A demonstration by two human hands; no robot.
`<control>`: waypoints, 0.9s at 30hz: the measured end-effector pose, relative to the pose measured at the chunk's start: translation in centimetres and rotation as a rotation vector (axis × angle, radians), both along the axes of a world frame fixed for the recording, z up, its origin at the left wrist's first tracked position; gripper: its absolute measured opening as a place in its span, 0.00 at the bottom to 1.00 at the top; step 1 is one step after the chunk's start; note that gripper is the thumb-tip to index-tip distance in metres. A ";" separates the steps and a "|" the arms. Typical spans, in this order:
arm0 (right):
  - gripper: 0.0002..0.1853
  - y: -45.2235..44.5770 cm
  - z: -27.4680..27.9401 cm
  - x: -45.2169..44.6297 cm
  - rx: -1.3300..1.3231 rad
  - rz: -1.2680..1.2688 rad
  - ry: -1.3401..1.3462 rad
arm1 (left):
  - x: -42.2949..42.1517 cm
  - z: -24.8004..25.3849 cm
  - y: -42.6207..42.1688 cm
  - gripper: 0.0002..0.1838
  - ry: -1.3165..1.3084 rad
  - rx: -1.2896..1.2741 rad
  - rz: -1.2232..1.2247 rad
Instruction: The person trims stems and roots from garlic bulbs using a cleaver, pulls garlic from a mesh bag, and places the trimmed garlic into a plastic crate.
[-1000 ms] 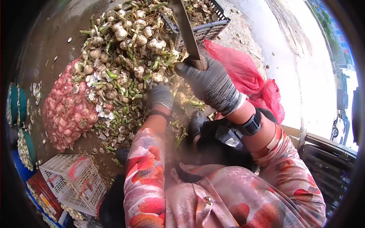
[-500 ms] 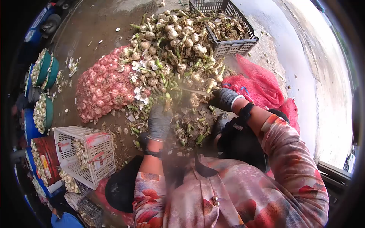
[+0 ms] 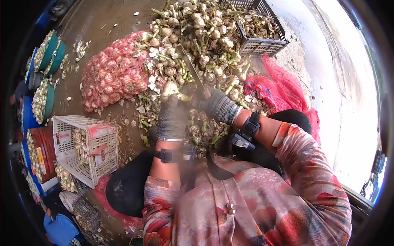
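My left hand [image 3: 172, 119], in a grey knit glove, is closed on a garlic bulb [image 3: 169, 91] with a green stem pointing right. My right hand [image 3: 219, 107], gloved alike, grips a knife [image 3: 193, 70]; its long narrow blade tilts up and to the left over the garlic. The two hands are close together, and a blur on the lens veils the gap between them. Just beyond them rises a heap of untrimmed garlic [image 3: 204, 59] with stems and roots. Cut stems and skins [image 3: 201, 135] litter the ground beneath my hands.
A full pink net sack of garlic [image 3: 113, 76] stands left of the heap. Behind it is a black crate [image 3: 262, 46] of scraps. A red mesh bag [image 3: 283, 90] lies right. At left are a tipped white crate [image 3: 104, 153], green tubs [image 3: 49, 100] and a person in blue [image 3: 59, 227].
My right hand has come left toward my left hand, and the knife blade now points more upward. A garlic bulb shows clearly in my left hand. The view has shifted slightly.
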State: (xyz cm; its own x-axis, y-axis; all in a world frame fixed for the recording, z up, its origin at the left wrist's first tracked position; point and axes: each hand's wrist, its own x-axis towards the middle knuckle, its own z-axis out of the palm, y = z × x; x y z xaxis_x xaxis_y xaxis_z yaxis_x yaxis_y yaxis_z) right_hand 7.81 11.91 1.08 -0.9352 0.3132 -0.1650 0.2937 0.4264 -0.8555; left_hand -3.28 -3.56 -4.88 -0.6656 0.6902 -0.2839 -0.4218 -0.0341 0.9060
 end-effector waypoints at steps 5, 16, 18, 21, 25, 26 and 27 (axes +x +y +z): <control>0.17 1.1 4.4 0.7 0.218 0.013 -0.043 | -0.1 4.2 -1.0 0.10 0.679 -0.212 -0.142; 0.10 0.2 6.0 0.8 0.476 0.364 -0.179 | -0.2 -2.3 -4.1 0.20 1.037 -0.341 -0.167; 0.11 0.0 5.2 0.8 0.489 0.386 -0.280 | 0.2 -2.2 -4.0 0.21 1.165 -0.364 -0.181; 0.13 0.6 3.2 1.3 0.498 0.399 -0.249 | 0.8 -1.1 -3.9 0.21 1.149 -0.283 -0.209; 0.12 4.4 -2.5 2.0 0.395 0.009 -0.406 | 2.5 6.5 -0.9 0.25 0.643 -0.274 -0.088; 0.14 8.5 -5.5 2.6 0.536 0.237 -0.562 | 2.7 7.1 -0.7 0.27 0.822 -0.265 -0.098; 0.16 9.7 -6.3 3.4 0.461 0.064 -0.542 | 2.1 7.5 -1.0 0.29 1.007 -0.263 -0.116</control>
